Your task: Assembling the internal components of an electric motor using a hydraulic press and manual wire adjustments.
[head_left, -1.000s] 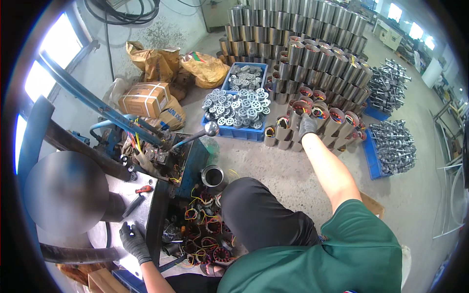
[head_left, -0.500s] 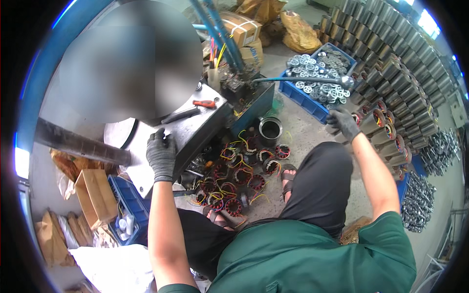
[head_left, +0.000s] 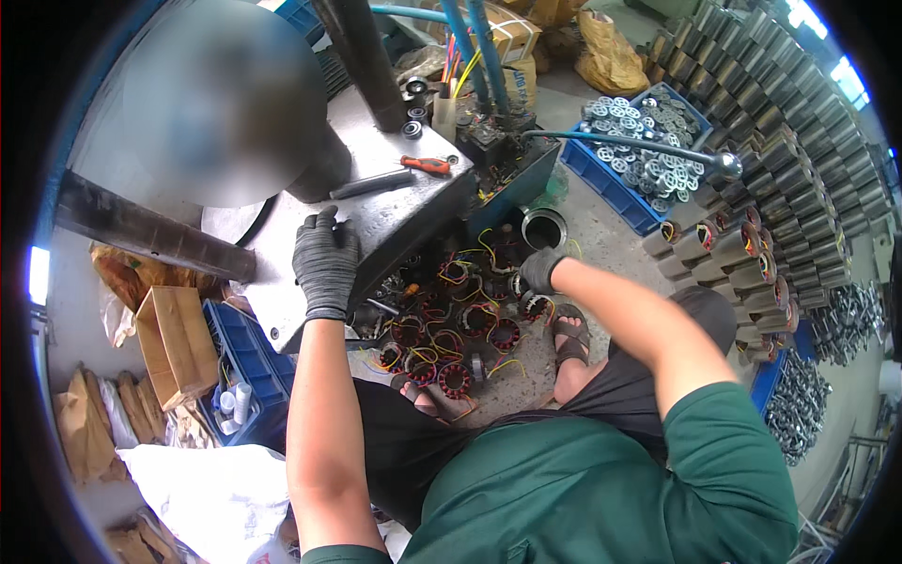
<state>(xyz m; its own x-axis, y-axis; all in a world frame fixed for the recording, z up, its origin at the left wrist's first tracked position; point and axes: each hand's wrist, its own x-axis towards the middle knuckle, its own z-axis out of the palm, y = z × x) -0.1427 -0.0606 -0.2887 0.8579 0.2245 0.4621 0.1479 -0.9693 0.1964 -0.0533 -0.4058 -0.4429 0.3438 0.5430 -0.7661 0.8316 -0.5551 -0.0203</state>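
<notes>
My left hand (head_left: pixel 325 263), in a dark grey glove, rests on the metal table (head_left: pixel 395 211) of a machine. Its fingers lie apart on the surface and hold nothing that I can see. A dark bar (head_left: pixel 372 183) and a red-handled tool (head_left: pixel 426 165) lie beyond it. My right hand (head_left: pixel 542 273), also gloved, is low over the floor, beside a hollow metal cylinder (head_left: pixel 544 228) and above wound stator cores (head_left: pixel 479 320) with coloured wires. Its fingers are hidden, so whether it grips anything does not show.
A long lever with a ball end (head_left: pixel 725 166) reaches over a blue crate (head_left: pixel 615 188) of metal discs. Stacked steel cylinders (head_left: pixel 785 160) stand at the right. Thick machine columns (head_left: pixel 150 226) rise around the table. Left are a cardboard box (head_left: pixel 176 348) and a blue crate (head_left: pixel 272 376).
My right hand has moved left and down from beside the disc crate to the stator cores near the hollow cylinder. My left hand stays on the table. The view has shifted.
</notes>
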